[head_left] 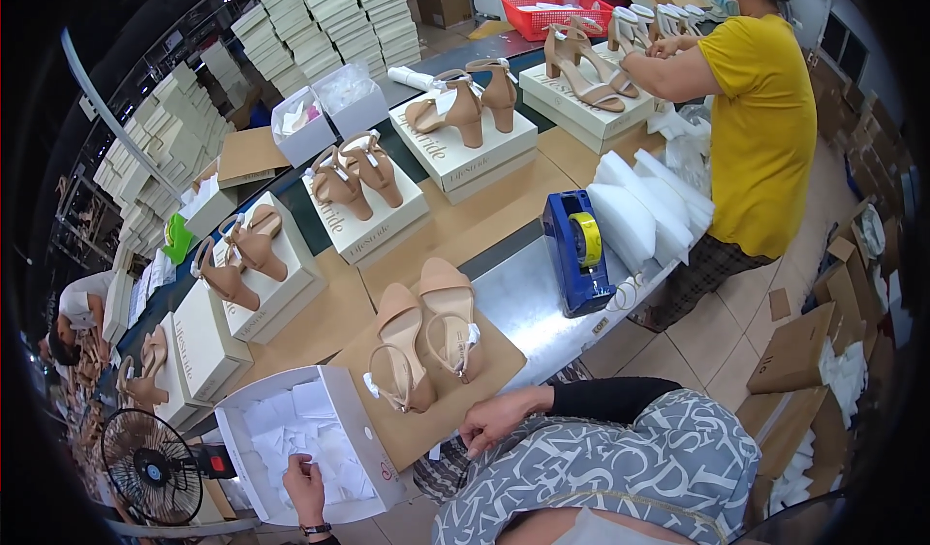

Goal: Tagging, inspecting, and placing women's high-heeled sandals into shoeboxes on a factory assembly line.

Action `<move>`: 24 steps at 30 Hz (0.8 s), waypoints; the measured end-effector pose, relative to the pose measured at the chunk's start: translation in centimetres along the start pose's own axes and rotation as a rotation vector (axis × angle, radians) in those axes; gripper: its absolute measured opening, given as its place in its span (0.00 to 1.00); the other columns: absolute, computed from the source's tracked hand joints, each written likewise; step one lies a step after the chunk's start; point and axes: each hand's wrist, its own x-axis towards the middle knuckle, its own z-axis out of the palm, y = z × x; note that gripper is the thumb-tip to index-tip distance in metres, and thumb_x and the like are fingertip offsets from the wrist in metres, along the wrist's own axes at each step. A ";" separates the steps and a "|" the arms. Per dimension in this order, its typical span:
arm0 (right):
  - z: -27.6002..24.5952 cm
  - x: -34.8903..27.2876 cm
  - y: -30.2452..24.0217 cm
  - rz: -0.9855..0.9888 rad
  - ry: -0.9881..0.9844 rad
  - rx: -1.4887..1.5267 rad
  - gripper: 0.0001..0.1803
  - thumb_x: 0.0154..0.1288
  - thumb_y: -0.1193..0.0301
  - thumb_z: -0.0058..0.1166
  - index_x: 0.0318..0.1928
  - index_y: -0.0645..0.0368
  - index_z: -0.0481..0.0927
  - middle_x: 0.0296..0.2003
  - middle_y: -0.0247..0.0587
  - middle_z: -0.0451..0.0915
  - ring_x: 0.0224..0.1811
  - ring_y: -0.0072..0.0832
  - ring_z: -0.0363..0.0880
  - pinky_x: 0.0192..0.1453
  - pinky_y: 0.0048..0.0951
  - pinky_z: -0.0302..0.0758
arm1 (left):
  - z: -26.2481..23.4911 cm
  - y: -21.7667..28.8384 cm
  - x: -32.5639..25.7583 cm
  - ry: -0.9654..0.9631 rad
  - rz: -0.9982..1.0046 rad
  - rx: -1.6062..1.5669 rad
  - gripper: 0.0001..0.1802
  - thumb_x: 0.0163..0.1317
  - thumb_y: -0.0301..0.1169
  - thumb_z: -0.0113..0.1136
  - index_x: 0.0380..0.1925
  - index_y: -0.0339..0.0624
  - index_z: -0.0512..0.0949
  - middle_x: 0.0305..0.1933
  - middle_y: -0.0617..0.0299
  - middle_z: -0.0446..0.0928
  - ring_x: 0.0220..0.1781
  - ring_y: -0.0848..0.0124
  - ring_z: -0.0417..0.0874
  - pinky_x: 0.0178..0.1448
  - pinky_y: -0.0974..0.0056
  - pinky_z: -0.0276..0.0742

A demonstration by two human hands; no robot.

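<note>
My left hand [304, 487] reaches over the near side of a white open box [383, 419]. Its fingers are pinched together above the loose white paper slips [291, 419] inside; whether a slip is between them I cannot make out. My right hand [496, 419] hangs at the table's near edge, fingers curled, with nothing visible in them. Just beyond it, a pair of tan heeled sandals [399, 327] lies on a sheet of brown paper [494, 356], toes pointing away from me. White wrapping shows on their ankle-strap buckles.
Lidded white shoeboxes [383, 230] bearing tan sandals line the table's far side. A blue tape dispenser [572, 254] stands right of the sandals, beside white foam sheets [639, 211]. A co-worker in a yellow shirt [765, 109] handles shoes at right. A black fan [152, 467] stands at lower left.
</note>
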 end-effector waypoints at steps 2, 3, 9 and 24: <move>-0.1 -0.2 -0.6 0.013 -0.013 -0.025 0.17 0.60 0.60 0.55 0.34 0.65 0.77 0.24 0.38 0.78 0.26 0.23 0.77 0.30 0.26 0.73 | -0.6 0.9 0.0 0.018 -0.093 -0.121 0.11 0.47 0.18 0.58 0.33 0.33 0.73 0.17 0.57 0.73 0.19 0.70 0.74 0.25 0.66 0.68; 0.0 -0.2 -0.9 0.012 -0.012 -0.025 0.17 0.60 0.60 0.55 0.34 0.65 0.77 0.24 0.38 0.78 0.26 0.23 0.77 0.30 0.26 0.73 | -0.9 0.9 -0.1 0.018 -0.093 -0.120 0.11 0.47 0.18 0.58 0.33 0.33 0.73 0.17 0.57 0.73 0.19 0.70 0.74 0.25 0.66 0.68; 1.1 -0.1 -2.6 -0.017 -0.108 0.011 0.15 0.62 0.62 0.53 0.36 0.64 0.76 0.27 0.38 0.78 0.29 0.24 0.75 0.34 0.26 0.71 | -3.4 1.4 -1.4 0.080 -0.163 -0.357 0.13 0.49 0.17 0.58 0.37 0.33 0.73 0.20 0.65 0.70 0.20 0.78 0.69 0.25 0.72 0.66; 0.6 -1.2 -8.5 -0.193 0.352 0.639 0.14 0.62 0.70 0.54 0.45 0.63 0.74 0.33 0.33 0.76 0.34 0.15 0.73 0.40 0.18 0.71 | 0.6 20.6 -1.7 -0.255 0.107 -0.913 0.17 0.51 0.17 0.61 0.43 0.31 0.74 0.32 0.58 0.78 0.33 0.77 0.78 0.37 0.74 0.75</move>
